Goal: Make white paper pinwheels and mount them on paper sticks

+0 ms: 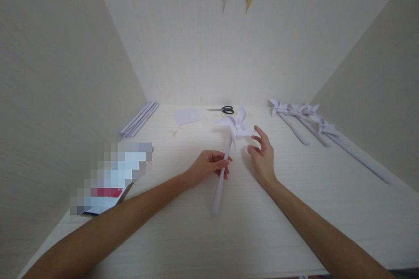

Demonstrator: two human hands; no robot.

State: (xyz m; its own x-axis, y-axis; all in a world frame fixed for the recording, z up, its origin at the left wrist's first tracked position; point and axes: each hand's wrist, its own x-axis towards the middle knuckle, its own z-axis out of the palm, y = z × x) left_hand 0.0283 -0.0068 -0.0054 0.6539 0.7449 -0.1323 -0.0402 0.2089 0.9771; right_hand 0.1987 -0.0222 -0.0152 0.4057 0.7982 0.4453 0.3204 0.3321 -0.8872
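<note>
The left hand (209, 166) grips the white stick of a paper pinwheel (236, 125), fingers curled around it, holding it tilted above the pale surface (248, 226). The right hand (262, 154) hovers just beside the pinwheel's blades, fingers spread and holding nothing. Finished pinwheels (314, 124) lie to the right; scissors (224, 109) lie beyond.
</note>
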